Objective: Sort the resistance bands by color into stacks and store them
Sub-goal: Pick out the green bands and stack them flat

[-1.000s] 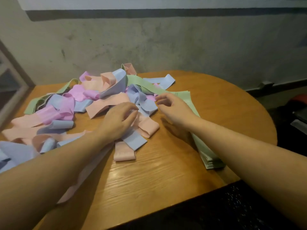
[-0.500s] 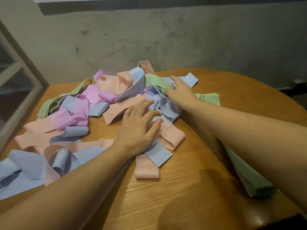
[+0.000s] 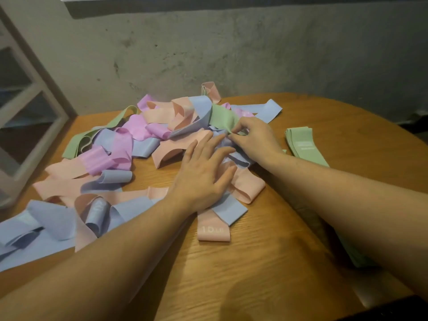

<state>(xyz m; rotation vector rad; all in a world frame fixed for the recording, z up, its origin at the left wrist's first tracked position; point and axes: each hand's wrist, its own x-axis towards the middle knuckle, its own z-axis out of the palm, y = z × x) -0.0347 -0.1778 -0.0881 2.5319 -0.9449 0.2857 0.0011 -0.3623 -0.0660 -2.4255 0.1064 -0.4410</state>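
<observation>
Pinching now, right hand (image 3: 254, 137) fingers (image 3: 238, 132) grip the green band (image 3: 222, 117), previously untouched.

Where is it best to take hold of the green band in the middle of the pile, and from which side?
Probably at its near right edge, where the right hand is pinching the green band. That edge lies on top and free, while its left part runs under a blue band. Come from the right and above, lifting toward the green stack.

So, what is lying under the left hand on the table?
The left hand presses flat on tangled bands: a blue band and a peach band stick out beneath it. What lies directly under the palm is covered.
</observation>
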